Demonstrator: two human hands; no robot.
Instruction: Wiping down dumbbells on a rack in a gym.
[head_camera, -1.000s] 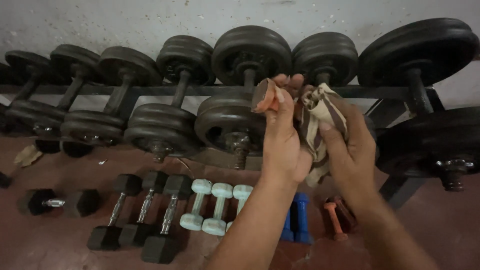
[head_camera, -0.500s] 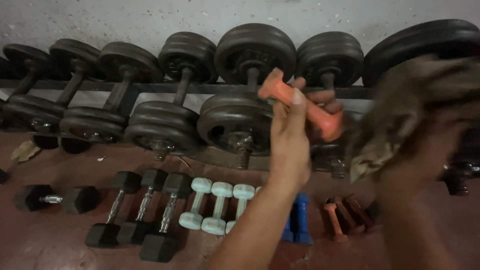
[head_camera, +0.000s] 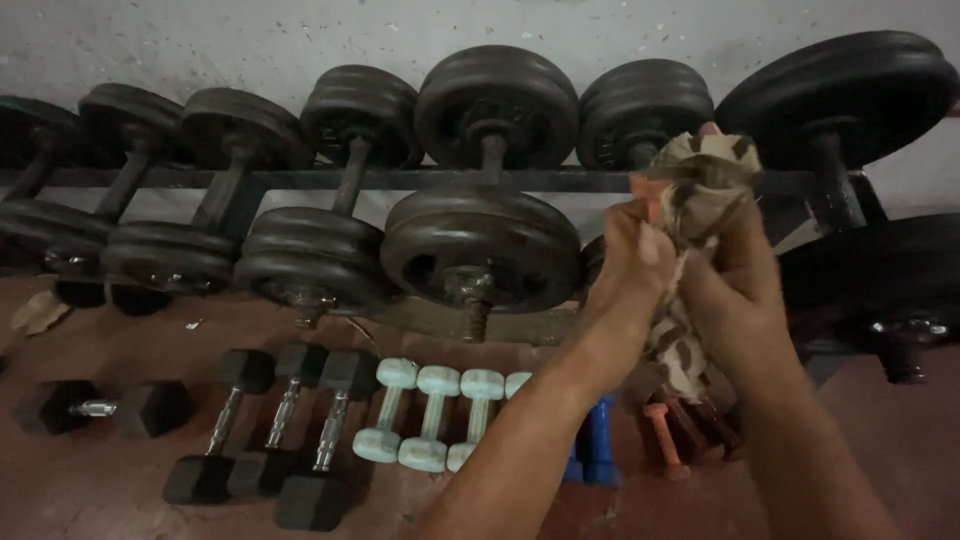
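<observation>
Orange vinyl shows only as a small end of the little dumbbell (head_camera: 648, 192), the rest being wrapped in the camouflage-patterned cloth (head_camera: 700, 190) that we hold up in front of the steel rack (head_camera: 400, 180).

In the head view, our only view, both hands meet just before the rack's front rail, to the right of its big middle dumbbell (head_camera: 482, 240). The left hand (head_camera: 632, 270) has its fingers closed around the orange dumbbell, which sits inside this grip, so it is the nearer hand. The right hand (head_camera: 735, 285) has its fingers clamped on the cloth and presses it over the dumbbell's upper part; a tail of cloth hangs down between the two wrists. The long axis of the dumbbell we cannot tell surely, since the cloth hides most of it; the bare end points left and a little up.

Below the rack, on the red floor (head_camera: 120, 470), lie black hex dumbbells (head_camera: 290, 430), pale mint dumbbells (head_camera: 430, 415), a blue pair (head_camera: 598, 445) and another orange one (head_camera: 665, 440).
</observation>
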